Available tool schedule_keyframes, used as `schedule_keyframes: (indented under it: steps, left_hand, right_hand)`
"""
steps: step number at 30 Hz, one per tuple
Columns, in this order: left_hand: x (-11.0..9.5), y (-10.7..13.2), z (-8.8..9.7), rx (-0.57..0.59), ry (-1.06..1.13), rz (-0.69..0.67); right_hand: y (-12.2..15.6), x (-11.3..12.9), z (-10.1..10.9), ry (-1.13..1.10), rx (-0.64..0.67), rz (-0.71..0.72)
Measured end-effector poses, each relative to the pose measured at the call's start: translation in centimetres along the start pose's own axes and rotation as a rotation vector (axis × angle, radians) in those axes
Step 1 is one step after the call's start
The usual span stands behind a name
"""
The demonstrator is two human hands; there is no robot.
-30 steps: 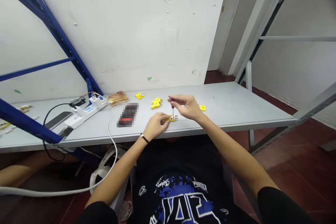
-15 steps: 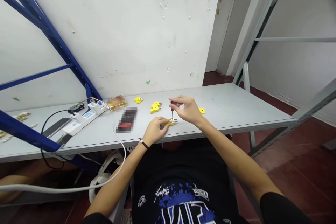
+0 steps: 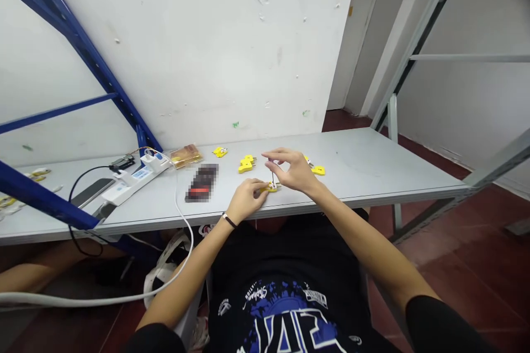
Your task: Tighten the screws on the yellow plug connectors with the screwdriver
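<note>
My left hand [image 3: 245, 197] pinches a small yellow connector [image 3: 271, 187] against the grey table [image 3: 364, 168] near its front edge. My right hand [image 3: 292, 168] is above it, fingers closed round a small screwdriver [image 3: 272, 175] that stands upright with its tip on the connector. Two more yellow connectors [image 3: 245, 164] lie just behind, another yellow connector [image 3: 220, 151] sits farther back, and a yellow piece [image 3: 318, 170] lies to the right of my right hand.
A white power strip [image 3: 134, 177] with cables, a black device [image 3: 202, 181], a clear packet [image 3: 186, 155] and a dark flat device [image 3: 89, 191] lie to the left. Blue shelf struts [image 3: 83, 47] cross the left side. A grey rack frame [image 3: 418, 38] stands to the right.
My hands stay on the connector and screwdriver. The right hand's fingers have shifted slightly on the screwdriver handle; the view moved a little.
</note>
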State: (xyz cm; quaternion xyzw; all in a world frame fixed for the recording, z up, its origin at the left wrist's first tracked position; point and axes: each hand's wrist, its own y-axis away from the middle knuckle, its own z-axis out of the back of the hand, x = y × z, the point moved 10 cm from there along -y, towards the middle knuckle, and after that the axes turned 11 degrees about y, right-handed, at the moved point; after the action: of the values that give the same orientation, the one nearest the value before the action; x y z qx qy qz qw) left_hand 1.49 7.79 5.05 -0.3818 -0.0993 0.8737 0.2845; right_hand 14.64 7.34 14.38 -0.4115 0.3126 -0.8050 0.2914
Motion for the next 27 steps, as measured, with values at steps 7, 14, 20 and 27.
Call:
schedule_keyframes:
  steps: [7,14,20,27]
  left_hand:
    - [-0.1,0.0,0.1,-0.005,-0.015,-0.012]
    - [-0.3,0.0,0.2,-0.006,-0.018,-0.021]
    - [-0.1,0.0,0.1,-0.007,-0.012,-0.009]
    - [-0.1,0.0,0.1,-0.012,-0.013,-0.019]
  right_hand:
    - [-0.1,-1.4,0.5,-0.082,-0.015,-0.089]
    - [0.2,0.0,0.1,-0.055,-0.01,0.045]
    - [0.0,-0.8,0.4,-0.016,-0.089,-0.041]
    - [0.3,-1.4,-0.4,-0.158,0.031,-0.116]
